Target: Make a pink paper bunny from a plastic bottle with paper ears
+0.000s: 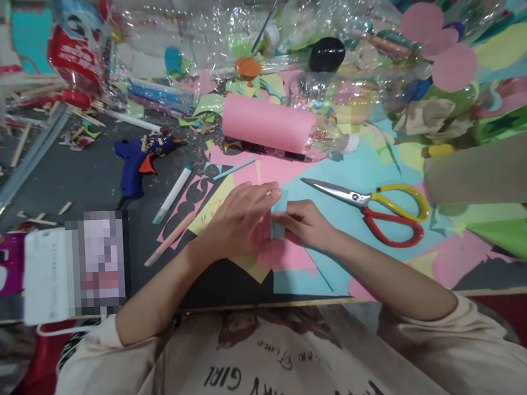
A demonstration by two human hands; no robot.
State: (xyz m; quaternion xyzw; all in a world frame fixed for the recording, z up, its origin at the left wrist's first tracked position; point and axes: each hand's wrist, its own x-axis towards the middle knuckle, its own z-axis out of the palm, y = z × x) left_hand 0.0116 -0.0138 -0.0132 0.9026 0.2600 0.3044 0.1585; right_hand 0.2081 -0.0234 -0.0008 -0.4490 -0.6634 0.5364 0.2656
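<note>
Your right hand [306, 222] is pinching a blue paper strip [280, 204]; your left hand [240, 216], its grip indeterminable, is lying at the upper end; scissors [362, 201] are resting rightward.

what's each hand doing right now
Left hand: at the blue paper strip; can't tell whether it grips.
Right hand: closed, pinching that strip.

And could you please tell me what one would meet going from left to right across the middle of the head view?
Glue gun → left hand → light blue paper piece → right hand → scissors.
</note>
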